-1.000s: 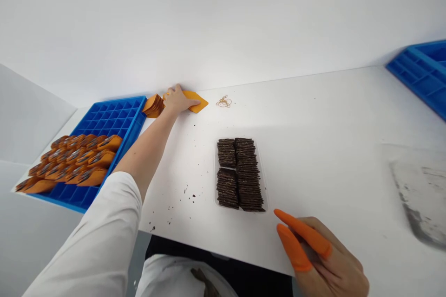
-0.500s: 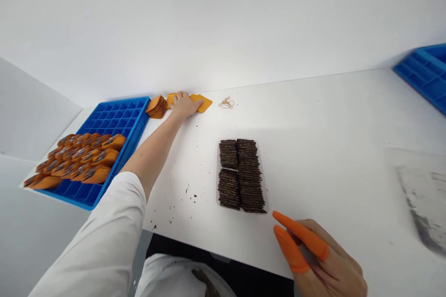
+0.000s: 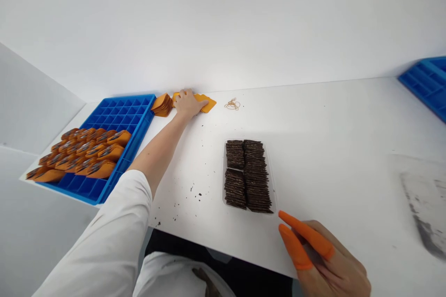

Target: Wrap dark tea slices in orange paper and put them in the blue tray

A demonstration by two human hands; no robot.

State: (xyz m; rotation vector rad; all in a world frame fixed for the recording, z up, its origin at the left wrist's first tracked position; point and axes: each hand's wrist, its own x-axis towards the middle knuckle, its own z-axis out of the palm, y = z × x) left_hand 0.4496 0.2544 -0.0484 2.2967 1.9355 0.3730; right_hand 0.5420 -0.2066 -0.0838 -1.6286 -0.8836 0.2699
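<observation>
My left hand [image 3: 188,103] lies across several orange-yellow paper envelopes [image 3: 209,104] at the back of the white table. Its fingers are spread, with the thumb out to the right over the paper. Just left of it stands a stack of darker orange envelopes [image 3: 162,105]. My right hand [image 3: 322,250] is at the front right, orange finger covers on thumb and forefinger. Those two tips are slightly apart with nothing between them. Close to them is the corner of a clear plastic tray [image 3: 274,190] with rows of thin dark brown squares [image 3: 256,176].
At the left, a blue compartment tray [image 3: 142,125] holds rows of filled orange envelopes [image 3: 87,151]. Rubber bands [image 3: 232,104] lie near the wall. Dark crumbs [image 3: 200,194] are scattered on the table. Another blue tray [image 3: 427,86] and a smudged clear sheet [image 3: 425,204] are at the right.
The whole view has shifted slightly, so things appear a little further right. My left hand stays on the envelopes, its fingers slightly rearranged. My right hand keeps its pose beside the clear tray.
</observation>
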